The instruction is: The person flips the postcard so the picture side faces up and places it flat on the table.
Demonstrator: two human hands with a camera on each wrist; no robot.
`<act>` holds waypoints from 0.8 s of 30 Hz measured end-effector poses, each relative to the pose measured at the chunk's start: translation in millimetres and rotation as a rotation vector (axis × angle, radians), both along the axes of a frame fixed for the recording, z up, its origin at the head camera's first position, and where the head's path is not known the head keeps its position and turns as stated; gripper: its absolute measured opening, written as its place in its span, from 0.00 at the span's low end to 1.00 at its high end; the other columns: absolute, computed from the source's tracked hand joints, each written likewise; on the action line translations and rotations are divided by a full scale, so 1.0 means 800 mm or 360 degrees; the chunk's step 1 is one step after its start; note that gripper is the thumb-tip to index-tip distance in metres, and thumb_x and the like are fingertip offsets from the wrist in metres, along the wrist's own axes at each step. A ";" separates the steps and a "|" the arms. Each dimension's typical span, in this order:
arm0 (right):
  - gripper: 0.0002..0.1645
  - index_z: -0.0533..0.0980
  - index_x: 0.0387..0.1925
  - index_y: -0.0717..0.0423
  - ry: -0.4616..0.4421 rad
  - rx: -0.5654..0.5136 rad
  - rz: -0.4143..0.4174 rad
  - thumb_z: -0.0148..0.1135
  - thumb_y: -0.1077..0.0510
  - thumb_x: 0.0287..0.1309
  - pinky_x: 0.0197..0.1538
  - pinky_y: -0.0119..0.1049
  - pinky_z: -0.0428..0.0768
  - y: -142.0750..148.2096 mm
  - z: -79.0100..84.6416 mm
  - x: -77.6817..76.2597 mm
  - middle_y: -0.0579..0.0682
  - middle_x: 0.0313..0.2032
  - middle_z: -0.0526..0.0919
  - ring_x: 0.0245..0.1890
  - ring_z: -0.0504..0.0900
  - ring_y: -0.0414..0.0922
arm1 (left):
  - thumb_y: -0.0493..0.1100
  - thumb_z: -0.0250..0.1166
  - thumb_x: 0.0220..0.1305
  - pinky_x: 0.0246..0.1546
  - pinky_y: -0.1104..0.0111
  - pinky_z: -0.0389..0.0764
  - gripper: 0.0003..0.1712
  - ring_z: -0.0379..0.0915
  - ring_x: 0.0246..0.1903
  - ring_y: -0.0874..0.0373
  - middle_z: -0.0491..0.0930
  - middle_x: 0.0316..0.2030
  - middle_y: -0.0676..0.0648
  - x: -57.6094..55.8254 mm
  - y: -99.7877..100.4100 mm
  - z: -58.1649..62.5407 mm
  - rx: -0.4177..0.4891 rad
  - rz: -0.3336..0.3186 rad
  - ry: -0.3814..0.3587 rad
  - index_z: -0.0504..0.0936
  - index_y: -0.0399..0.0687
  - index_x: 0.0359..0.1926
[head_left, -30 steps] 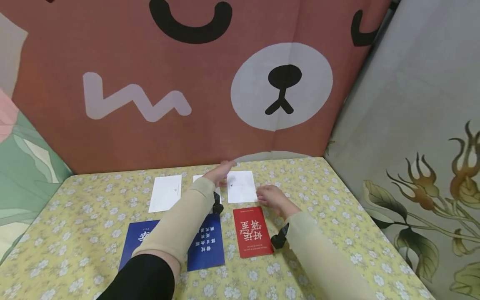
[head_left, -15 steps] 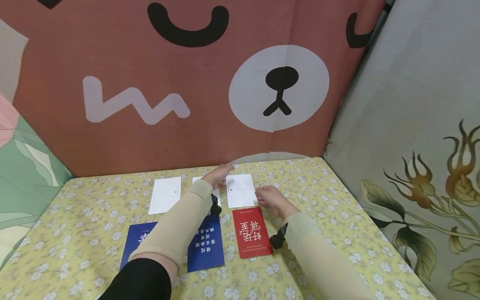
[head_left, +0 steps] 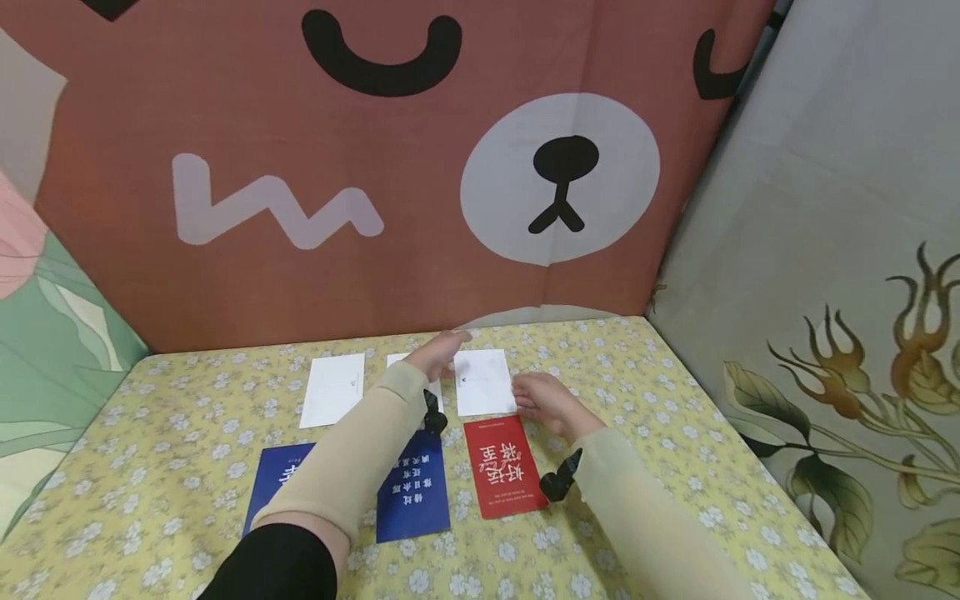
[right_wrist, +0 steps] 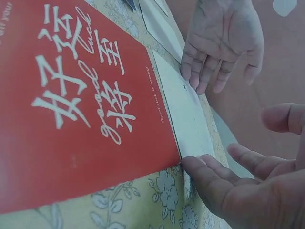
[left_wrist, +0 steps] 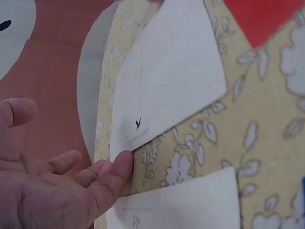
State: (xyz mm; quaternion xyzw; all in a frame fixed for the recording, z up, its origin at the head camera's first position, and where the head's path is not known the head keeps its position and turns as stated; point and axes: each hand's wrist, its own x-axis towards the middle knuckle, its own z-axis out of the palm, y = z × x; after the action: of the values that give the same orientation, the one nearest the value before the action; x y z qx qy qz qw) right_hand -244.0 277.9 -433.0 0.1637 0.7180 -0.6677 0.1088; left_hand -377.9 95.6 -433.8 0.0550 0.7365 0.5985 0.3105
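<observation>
White card (head_left: 483, 393) lay flat between the fingers of two hands

It was the rightmost of three in a far row on the bench (head_left: 622, 375), whose covering was yellow with pale flowers. Its face was plain and mostly bare, its outline rectangular. Close to its left edge sat a small dark bird-like mark (left_wrist: 138, 123); a faint dotted line ran from it across the card, and the print beside it was too small to read.

The left hand (head_left: 438, 356) had its fingers loosely extended and somewhat spread, palm turned inward, one fingertip at the card's left edge. The right hand (head_left: 547, 402) was at the right edge, fingers relaxed and thumb well apart from them. Neither hand gripped anything. Whether the right fingertips touched the white card or only the corner of the red card (head_left: 506, 467) could not be told.

That red card lay just beside the near edge, bearing white Chinese characters and the script words "good luck". To its left lay a blue card (head_left: 412, 496) with white characters, then a second blue card (head_left: 272, 477), both partly hidden by the left sleeve (head_left: 367, 450). A middle white card (left_wrist: 181, 205) lay near the left hand, and a third white card (head_left: 330, 390) farther left.
</observation>
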 end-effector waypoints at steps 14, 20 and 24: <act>0.31 0.60 0.74 0.70 -0.0039 0.0104 -0.0045 0.47 0.57 0.79 0.68 0.46 0.72 -0.001 -0.007 -0.019 0.66 0.69 0.68 0.68 0.69 0.58 | 0.51 0.50 0.79 0.64 0.51 0.69 0.40 0.43 0.76 0.41 0.37 0.81 0.43 -0.006 0.002 -0.005 -0.0013 0.0013 -0.0022 0.46 0.44 0.82; 0.30 0.62 0.73 0.71 -0.0027 0.0146 -0.0037 0.47 0.57 0.80 0.68 0.47 0.72 -0.005 -0.008 -0.019 0.66 0.68 0.69 0.68 0.69 0.58 | 0.54 0.51 0.78 0.58 0.55 0.71 0.43 0.45 0.75 0.40 0.37 0.81 0.44 -0.009 0.003 -0.006 -0.0011 0.0042 -0.0055 0.42 0.48 0.83; 0.30 0.61 0.73 0.72 0.0002 0.0157 -0.0008 0.47 0.57 0.80 0.69 0.49 0.71 -0.005 -0.008 -0.019 0.68 0.70 0.67 0.70 0.67 0.61 | 0.53 0.50 0.78 0.61 0.54 0.71 0.41 0.47 0.74 0.41 0.37 0.81 0.44 -0.010 0.005 -0.004 -0.0019 0.0026 -0.0011 0.44 0.47 0.83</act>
State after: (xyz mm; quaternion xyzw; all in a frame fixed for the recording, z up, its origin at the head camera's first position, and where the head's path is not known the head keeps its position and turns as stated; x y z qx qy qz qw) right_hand -259.2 273.9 -439.4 0.1703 0.7498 -0.6318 0.0984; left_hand -385.6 99.6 -437.3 0.0449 0.7393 0.5968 0.3085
